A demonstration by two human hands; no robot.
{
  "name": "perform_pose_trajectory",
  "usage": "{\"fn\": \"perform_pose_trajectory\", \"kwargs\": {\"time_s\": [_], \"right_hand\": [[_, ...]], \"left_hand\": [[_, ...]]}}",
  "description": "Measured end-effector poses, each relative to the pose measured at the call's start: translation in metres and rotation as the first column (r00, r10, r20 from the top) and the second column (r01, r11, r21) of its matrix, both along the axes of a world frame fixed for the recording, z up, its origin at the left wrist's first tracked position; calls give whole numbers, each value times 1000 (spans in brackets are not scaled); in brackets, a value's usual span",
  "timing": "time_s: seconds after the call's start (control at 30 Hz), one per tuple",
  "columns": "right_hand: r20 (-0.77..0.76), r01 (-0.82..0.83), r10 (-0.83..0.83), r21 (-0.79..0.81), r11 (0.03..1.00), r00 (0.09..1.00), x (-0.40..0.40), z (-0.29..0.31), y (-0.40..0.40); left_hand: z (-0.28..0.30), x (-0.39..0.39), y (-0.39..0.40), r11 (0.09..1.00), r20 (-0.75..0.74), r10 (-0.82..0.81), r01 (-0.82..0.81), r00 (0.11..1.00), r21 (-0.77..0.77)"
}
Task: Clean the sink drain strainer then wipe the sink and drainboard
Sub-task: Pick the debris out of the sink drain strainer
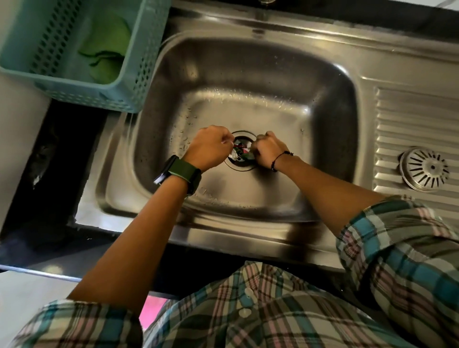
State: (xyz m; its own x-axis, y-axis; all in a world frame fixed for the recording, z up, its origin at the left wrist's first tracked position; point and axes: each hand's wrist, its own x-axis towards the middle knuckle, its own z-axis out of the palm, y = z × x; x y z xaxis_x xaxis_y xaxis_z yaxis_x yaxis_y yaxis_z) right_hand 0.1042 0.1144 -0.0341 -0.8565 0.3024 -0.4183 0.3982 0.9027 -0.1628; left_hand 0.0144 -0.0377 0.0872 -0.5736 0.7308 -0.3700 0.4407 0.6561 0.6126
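Observation:
A steel sink [248,82] fills the middle of the view, its floor dotted with water drops. At its drain opening [242,167] lies a clump of debris [242,150], with bits of silver, red and green. My left hand [210,146] and my right hand [267,149] sit on either side of the drain, both with fingers pinched on the debris. The round steel strainer [424,172] lies out of the drain on the ribbed drainboard [417,119] at the right. A green cloth [106,52] lies in a teal basket [119,96] at the upper left.
The teal basket overhangs the sink's left rim. A black countertop [57,159] borders the sink on the left and front. A tap base [267,2] shows at the top edge. My plaid shirt fills the bottom of the view.

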Motion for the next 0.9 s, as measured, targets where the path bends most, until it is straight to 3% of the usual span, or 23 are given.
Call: {"fn": "perform_pose_trajectory", "kwargs": {"time_s": [0.1,0.2,0.27,0.43,0.53,0.57,0.63,0.67,0.7,0.73,0.77,0.8,0.83,0.9], "right_hand": [[-54,243,-267,-277,930,962,-2,22,12],[-15,387,-495,-604,697,869,-5,49,21],[56,368,-501,-751,548,863,-6,66,24],[39,239,-398,-852,467,917,-23,90,21],[37,233,-447,-889,393,894,-36,91,14],[56,248,-504,-913,324,862,-39,87,11],[167,331,-677,-936,119,717,-44,74,2],[205,403,-742,-911,94,638,-47,63,-4],[196,500,-775,-849,172,600,-49,50,-11],[160,591,-748,-725,355,645,-50,36,-17],[139,609,-654,-544,577,744,-50,23,-23],[142,553,-544,-383,740,827,-49,11,-30],[142,488,-467,-297,821,873,-50,4,-38],[138,467,-446,-253,847,884,-53,-8,-51]], "left_hand": [[-3,0,4,1000,13,-11,11,1000,8],[-7,-1,14,998,97,33,-38,995,47],[-8,-1,23,994,189,75,-89,979,66],[-8,-12,37,982,356,140,-175,924,68],[-7,-24,35,973,331,188,-221,925,66],[-8,-28,32,966,308,220,-250,926,61],[-10,-36,27,945,259,295,-320,920,60],[-12,-39,23,933,246,328,-354,912,69],[-12,-41,20,923,244,350,-377,905,76],[-14,-43,17,915,253,364,-395,896,83],[-16,-44,15,908,270,377,-412,886,84],[-18,-45,14,901,290,389,-427,874,78],[-19,-46,12,894,310,403,-443,861,68],[-22,-47,10,885,356,420,-464,835,44]]}}
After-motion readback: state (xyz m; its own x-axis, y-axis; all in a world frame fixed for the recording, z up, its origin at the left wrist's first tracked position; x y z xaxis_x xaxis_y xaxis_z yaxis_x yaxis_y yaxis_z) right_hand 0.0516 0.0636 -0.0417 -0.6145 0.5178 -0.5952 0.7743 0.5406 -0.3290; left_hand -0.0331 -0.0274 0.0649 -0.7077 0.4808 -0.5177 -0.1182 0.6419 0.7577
